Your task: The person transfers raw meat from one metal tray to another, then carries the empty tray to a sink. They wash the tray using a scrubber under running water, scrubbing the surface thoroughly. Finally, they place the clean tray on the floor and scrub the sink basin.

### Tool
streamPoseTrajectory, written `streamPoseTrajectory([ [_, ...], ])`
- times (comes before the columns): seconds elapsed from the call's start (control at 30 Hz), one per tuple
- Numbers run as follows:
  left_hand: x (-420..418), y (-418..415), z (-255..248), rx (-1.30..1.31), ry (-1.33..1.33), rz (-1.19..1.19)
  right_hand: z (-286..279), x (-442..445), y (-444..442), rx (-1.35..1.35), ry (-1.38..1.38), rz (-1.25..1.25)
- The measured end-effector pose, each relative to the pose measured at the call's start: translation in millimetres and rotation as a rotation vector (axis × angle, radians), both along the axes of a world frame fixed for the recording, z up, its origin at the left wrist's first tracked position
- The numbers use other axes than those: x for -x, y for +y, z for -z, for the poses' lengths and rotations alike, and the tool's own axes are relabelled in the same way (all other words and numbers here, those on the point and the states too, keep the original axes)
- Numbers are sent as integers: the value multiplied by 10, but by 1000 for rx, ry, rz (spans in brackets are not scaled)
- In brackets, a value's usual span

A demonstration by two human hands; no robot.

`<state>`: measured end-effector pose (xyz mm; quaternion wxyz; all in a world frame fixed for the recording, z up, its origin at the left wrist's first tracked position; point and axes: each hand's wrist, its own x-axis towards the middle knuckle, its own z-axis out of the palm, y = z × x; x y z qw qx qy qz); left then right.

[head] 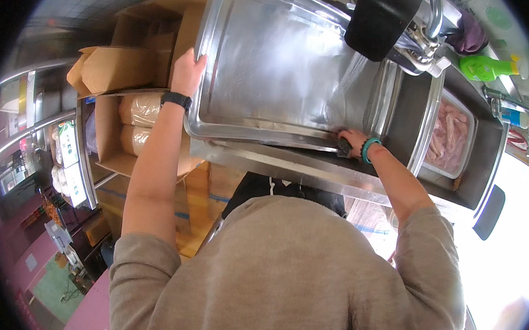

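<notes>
A large shallow stainless steel tray [271, 69] lies tilted across the sink [407, 97], its right end down in the basin. My left hand [188, 74], with a black watch on the wrist, grips the tray's left rim. At the near right corner my right hand [357, 140] presses a dark scrubbing pad [344, 147] against the tray's rim; the fingertips are partly blurred. Water [351, 74] runs from under a black flat object [382, 24] by the faucet [422, 52] onto the tray's right part.
In the right-hand basin a white plastic tub [467, 151] holds raw pale meat pieces [448, 132]. A green spray bottle [487, 68] and a purple cloth [467, 34] are behind the sink. Open cardboard boxes [114, 69] stand at left, one with plastic-wrapped brown packages [139, 110].
</notes>
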<state>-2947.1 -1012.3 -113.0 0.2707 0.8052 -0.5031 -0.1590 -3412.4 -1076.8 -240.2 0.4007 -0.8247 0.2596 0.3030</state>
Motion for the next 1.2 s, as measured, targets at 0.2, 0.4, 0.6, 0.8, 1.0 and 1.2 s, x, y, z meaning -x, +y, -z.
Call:
streamPoseTrajectory([
  [0.2,169,-14,-13,-8,45,-19,5,-45,-523,18,-117,902],
  [0.4,81,-52,95,-29,7,-11,139,-1167,-307,535,-153,1271],
  [0.6,43,-41,123,-52,40,-42,-555,-2246,-63,376,-762,724],
  [0.8,116,-96,67,-39,107,-31,-115,-2034,-537,-214,-771,1279],
  [1.0,162,-71,-19,-73,104,-66,-692,-1696,-570,582,-752,1036],
  [1.2,124,-72,22,-71,86,-65,-575,-2032,-206,564,-617,678],
])
